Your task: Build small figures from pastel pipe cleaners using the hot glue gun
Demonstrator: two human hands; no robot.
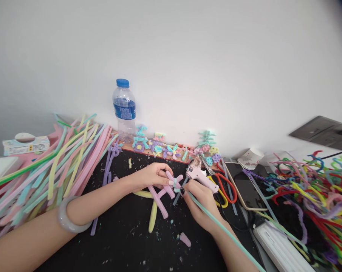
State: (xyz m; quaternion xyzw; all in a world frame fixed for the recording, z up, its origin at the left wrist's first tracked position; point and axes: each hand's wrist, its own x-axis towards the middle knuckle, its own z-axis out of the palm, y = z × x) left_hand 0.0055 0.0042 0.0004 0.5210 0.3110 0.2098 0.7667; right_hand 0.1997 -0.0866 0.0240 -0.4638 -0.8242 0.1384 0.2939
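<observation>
Above the black tabletop (pixel 125 238), the left hand (pixel 150 176) pinches the lilac fuzzy piece (pixel 169 191) and the right hand (pixel 200 206) clamps the mint strip (pixel 216 220) near its middle, seemingly a binding step, whose next move likely calls for a snug wrap.

Room above front blk worktop (pixel 122 251), glue gun (pixel 201 178) just beyond R hand (pixel 200 204), tall btl (pixel 124 109) back L
</observation>
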